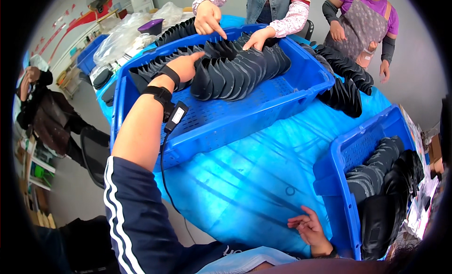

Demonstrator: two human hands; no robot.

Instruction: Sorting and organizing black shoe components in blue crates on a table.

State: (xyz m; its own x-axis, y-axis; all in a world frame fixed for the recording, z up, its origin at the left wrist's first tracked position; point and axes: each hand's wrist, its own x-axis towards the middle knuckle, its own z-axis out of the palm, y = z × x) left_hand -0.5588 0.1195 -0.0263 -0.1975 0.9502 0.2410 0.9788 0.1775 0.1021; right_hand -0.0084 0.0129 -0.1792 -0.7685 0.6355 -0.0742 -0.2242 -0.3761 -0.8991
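My left hand [184,66] reaches over a large blue crate [245,135], its index finger stretched out. Under and beside it stand tight rows of black curved pads [226,78], nested one against another; whether the finger touches them I cannot tell. A strap and a small black device with a cable sit on that wrist. My right hand [308,229] hangs low over the blue table cover [249,189], fingers apart and holding nothing. Across the crate, a co-worker's one hand [209,20] points down at the pads, while the other hand [259,38] rests on them.
At the right, a second blue crate [336,179] holds grey and black pads [376,170]. More black pads [343,78] lie at the back right. Another person [360,26] stands there in an apron. A purple bowl [151,26] and clear plastic bags [120,40] are at the back left.
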